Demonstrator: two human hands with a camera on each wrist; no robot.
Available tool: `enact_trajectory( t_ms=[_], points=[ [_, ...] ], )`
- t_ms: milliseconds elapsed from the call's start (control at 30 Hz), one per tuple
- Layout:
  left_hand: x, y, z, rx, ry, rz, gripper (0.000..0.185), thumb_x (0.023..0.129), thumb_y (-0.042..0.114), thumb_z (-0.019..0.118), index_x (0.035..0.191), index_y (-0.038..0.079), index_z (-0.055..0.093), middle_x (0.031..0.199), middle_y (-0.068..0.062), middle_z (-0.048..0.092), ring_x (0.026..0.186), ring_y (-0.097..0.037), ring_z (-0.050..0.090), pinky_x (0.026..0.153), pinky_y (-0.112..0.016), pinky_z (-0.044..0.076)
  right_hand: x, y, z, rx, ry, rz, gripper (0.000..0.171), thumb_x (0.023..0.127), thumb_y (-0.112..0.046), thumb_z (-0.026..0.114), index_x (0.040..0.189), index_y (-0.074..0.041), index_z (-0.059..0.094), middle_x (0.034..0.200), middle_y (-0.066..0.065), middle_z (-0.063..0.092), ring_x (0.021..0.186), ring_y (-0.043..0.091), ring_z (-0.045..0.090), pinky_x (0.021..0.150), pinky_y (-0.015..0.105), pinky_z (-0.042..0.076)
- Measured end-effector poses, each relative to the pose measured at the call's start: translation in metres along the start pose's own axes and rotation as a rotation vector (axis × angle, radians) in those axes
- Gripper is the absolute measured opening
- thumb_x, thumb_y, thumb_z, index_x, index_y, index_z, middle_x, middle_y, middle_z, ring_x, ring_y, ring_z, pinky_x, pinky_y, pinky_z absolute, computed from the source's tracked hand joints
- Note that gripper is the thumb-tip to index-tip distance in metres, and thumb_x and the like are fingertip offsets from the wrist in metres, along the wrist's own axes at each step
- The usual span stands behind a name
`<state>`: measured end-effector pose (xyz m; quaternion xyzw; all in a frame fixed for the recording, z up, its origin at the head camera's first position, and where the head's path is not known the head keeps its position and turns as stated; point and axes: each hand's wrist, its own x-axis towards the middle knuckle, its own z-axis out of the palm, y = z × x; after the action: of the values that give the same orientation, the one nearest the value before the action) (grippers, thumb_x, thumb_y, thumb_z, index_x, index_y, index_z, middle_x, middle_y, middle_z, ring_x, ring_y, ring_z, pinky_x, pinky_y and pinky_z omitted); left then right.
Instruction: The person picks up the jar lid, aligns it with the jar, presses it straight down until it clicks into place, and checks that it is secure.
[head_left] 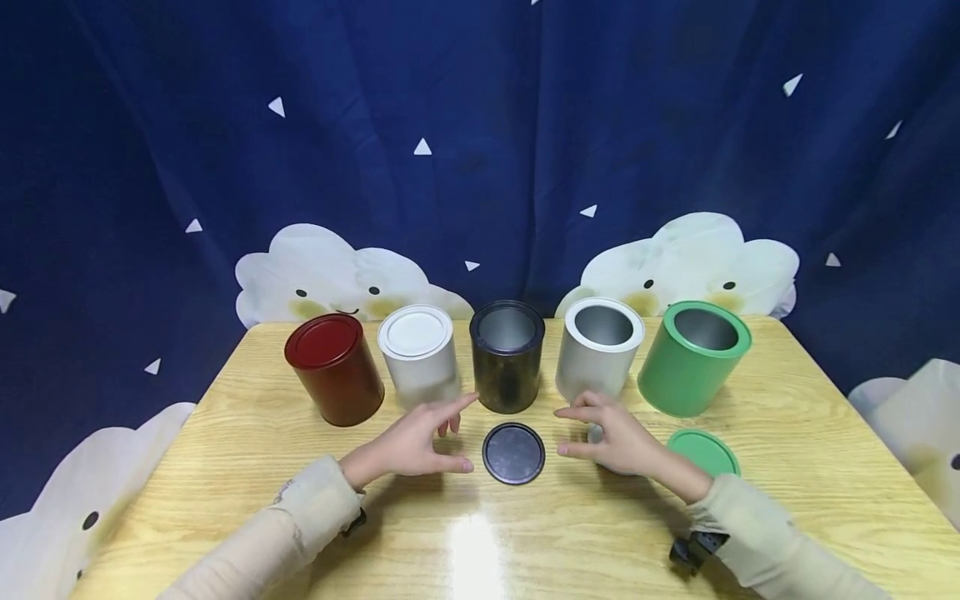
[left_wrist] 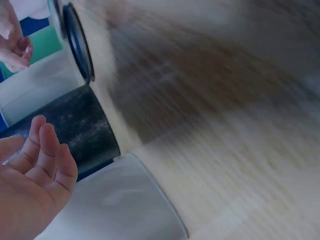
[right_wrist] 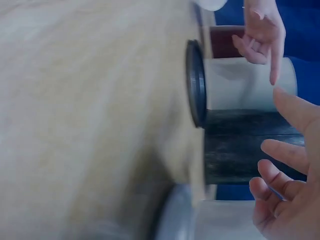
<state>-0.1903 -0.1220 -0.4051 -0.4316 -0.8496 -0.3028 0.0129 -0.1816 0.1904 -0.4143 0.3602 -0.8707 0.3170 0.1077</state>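
A round black lid [head_left: 513, 453] lies on the table between the two hands, in front of an uncovered black can [head_left: 507, 371]. To its left is the left hand [head_left: 429, 437], raised over the table with nothing in it; its index finger extends toward the black can. The right hand [head_left: 611, 433], also holding nothing, hovers right of the lid. Under that hand a white lid [head_left: 595, 433] is mostly hidden. In the left wrist view the left palm [left_wrist: 30, 195] shows with loosely bent fingers beside the black can. The right wrist view shows the right fingers spread apart.
Behind the hands stand a dark red can [head_left: 337, 375] and a white can [head_left: 422, 358], both lidded. An uncovered white can [head_left: 597, 354] and an uncovered green can [head_left: 692, 362] stand at right. A green lid [head_left: 705, 454] lies beside the right forearm. A blue curtain [head_left: 480, 150] hangs behind.
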Motion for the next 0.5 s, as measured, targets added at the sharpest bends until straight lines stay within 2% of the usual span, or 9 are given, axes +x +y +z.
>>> enact_trajectory(
  t_ms=[100,200,267,500],
  points=[
    [-0.001,-0.001,0.003,0.015,-0.042,-0.051,0.085,0.069,0.035,0.078,0.136,0.000,0.039,0.089,-0.010,0.054,0.074,-0.023,0.053,0.062,-0.024,0.041,-0.003,0.001,0.007,0.003,-0.067,0.043,0.048,0.070,-0.027,0.078,0.107,0.000,0.066,0.090,0.003,0.051,0.077,0.018,0.046,0.066,0.027,0.040],
    [-0.001,-0.001,0.006,0.072,-0.095,-0.109,0.086,0.068,0.043,0.076,0.137,0.005,0.040,0.098,-0.012,0.052,0.083,-0.022,0.053,0.068,-0.030,0.043,-0.005,0.001,0.013,-0.014,-0.115,0.060,0.054,0.069,-0.032,0.078,0.111,0.000,0.063,0.092,0.003,0.049,0.081,0.015,0.043,0.068,0.029,0.039],
    [0.000,-0.001,0.008,0.111,-0.120,-0.125,0.088,0.067,0.046,0.076,0.137,0.006,0.041,0.099,-0.012,0.051,0.086,-0.021,0.050,0.070,-0.032,0.043,-0.005,0.002,0.017,-0.037,-0.129,0.060,0.059,0.068,-0.034,0.079,0.113,0.000,0.062,0.093,0.002,0.047,0.084,0.015,0.042,0.071,0.031,0.039],
    [0.001,-0.004,0.016,0.203,-0.140,-0.158,0.089,0.063,0.050,0.077,0.135,0.008,0.045,0.092,-0.005,0.045,0.079,-0.014,0.037,0.063,-0.025,0.034,-0.004,0.005,0.025,-0.126,-0.129,0.043,0.070,0.061,-0.039,0.081,0.116,0.000,0.061,0.095,0.003,0.044,0.090,0.020,0.042,0.078,0.037,0.037]
  ],
)
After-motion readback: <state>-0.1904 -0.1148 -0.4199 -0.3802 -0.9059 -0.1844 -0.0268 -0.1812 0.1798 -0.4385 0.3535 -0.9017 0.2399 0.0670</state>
